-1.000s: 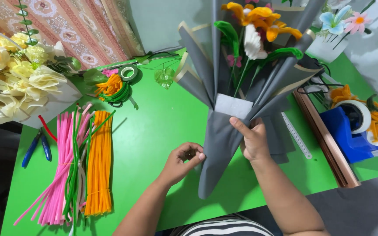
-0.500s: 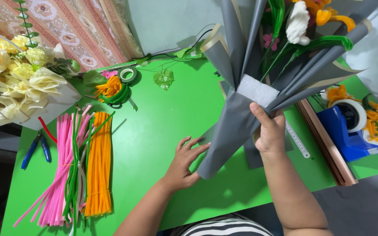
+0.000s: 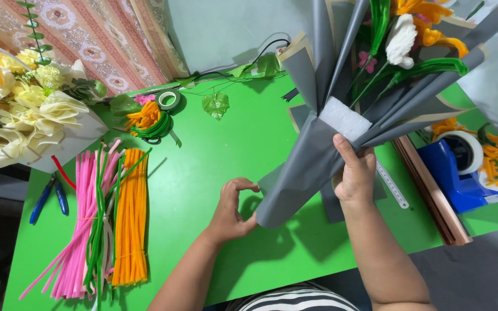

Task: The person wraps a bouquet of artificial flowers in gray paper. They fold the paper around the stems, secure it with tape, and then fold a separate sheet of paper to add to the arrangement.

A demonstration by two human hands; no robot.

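My right hand point(image 3: 354, 173) grips a bouquet wrapped in grey paper point(image 3: 306, 161) at its neck, lifted and tilted above the green table point(image 3: 214, 173). A white foam block point(image 3: 344, 119) shows inside the wrap, with orange, white and pink flowers point(image 3: 410, 29) on green stems above. My left hand point(image 3: 233, 210) rests on the table with curled fingers, touching the lower end of the grey wrap; it holds nothing that I can see.
Pink, green and orange pipe cleaners point(image 3: 105, 219) lie at the left. Blue-handled pliers point(image 3: 50, 198) are by the left edge, under a box of cream flowers point(image 3: 24, 109). A blue tape dispenser point(image 3: 459, 170), a metal ruler point(image 3: 392, 185) and copper-coloured strips point(image 3: 430, 196) lie at the right.
My right hand has raised the bouquet and tilted it to the right. My left hand let go of the wrap's stem, opened flat on the table, then curled by its lower end.
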